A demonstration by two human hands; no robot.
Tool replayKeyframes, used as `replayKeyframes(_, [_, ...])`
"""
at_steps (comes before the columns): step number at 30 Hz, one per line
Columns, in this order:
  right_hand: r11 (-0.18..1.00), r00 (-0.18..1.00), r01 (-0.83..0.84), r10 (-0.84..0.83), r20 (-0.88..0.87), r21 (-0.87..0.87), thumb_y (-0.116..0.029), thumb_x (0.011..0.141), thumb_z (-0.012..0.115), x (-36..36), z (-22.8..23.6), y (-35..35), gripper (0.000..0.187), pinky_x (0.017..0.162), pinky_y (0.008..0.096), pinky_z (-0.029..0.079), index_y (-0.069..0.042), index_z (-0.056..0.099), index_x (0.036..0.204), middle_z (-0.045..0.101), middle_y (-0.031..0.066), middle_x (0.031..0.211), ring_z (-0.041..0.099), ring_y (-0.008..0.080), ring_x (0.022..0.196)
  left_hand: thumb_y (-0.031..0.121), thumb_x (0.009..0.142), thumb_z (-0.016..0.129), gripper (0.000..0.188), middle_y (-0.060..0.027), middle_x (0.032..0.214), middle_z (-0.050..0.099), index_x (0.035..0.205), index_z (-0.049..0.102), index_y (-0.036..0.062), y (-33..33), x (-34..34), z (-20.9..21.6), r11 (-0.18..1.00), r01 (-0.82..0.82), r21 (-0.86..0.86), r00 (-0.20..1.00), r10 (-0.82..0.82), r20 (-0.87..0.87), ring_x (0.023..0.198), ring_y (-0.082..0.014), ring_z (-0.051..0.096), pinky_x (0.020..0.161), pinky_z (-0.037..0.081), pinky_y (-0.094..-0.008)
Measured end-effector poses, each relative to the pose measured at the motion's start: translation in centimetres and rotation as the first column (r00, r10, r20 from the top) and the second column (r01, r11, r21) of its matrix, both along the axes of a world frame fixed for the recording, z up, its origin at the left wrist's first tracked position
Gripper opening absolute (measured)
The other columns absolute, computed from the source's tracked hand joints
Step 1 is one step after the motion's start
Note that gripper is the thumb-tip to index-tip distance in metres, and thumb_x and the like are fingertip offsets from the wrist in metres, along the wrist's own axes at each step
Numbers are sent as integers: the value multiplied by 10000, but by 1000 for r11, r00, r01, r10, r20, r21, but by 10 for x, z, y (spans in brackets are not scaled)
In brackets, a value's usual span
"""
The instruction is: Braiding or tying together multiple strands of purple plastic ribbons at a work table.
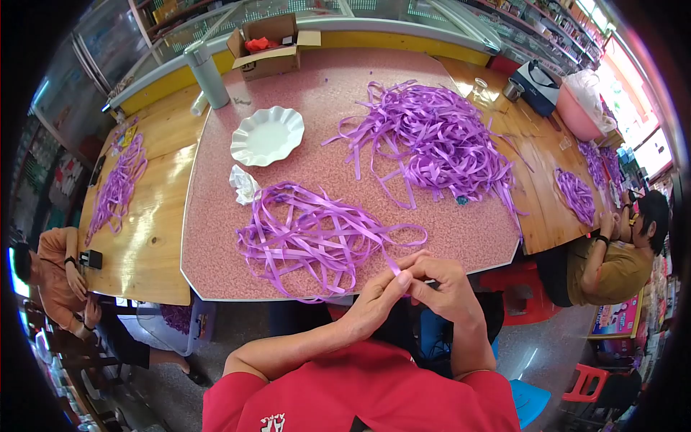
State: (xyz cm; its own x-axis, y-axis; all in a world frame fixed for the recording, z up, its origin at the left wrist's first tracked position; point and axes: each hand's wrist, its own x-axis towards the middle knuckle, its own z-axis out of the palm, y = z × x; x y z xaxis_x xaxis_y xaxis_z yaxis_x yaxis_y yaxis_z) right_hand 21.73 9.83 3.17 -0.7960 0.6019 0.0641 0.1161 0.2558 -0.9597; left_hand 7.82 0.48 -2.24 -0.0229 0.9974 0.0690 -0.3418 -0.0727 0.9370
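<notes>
Both hands (pixel 417 288) at table edge (pixel 497 263), apparently pinching ribbon (pixel 392 265)

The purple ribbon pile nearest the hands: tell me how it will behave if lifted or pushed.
The purple ribbon pile is loose, flat, looping strips, so it would likely flop and trail. Its glossy sheen suggests it is slippery. Tangled loops would probably drag along together. Both the left hand and right hand pinch one strand.

Two hands, left hand (pixel 376 302) and right hand (pixel 445 288), joined on one purple ribbon strand (pixel 392 265), two ribbon heaps on pink tabletop (pixel 216 237) beyond the grip, near heap (pixel 309 237), far heap (pixel 432 140), one white scalloped plate (pixel 266 135), one cardboard box (pixel 270 47), one grey flask (pixel 206 73), one crumpled tissue (pixel 245 183), two seated people, one either side
</notes>
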Motion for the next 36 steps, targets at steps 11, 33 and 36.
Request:
replayKeyframes(11, [962,977,196,-209,-49,-190,-37,914,671,40,-41,5,107,615,254,519,50,700,968,636,70,796,629,134,656,386,1085,329,529,-134,1323,594,1324,539,-38,31,-4,8,991,-125,-56,874,137,466,1248,-236,531,1103,369,-374])
replayKeyframes(33, [790,360,-273,-446,-820,-549,-174,971,637,71,-65,42,213,671,255,468,-73,637,1158,521,7,918,497,82,687,309,1063,407,448,-199,1284,619,1313,532,-41,14,-70,-13,941,-307,-142,721,328,611,1229,-314,580,1124,399,-460])
replayKeyframes(36, [843,322,-78,-484,-814,-532,-196,988,609,96,-70,55,226,689,262,457,-81,622,1182,484,5,946,462,88,742,309,1067,395,452,-189,1294,617,1330,520,-37,1,-109,-18,888,-429,-162,682,437,586,1224,-309,584,1113,415,-451])
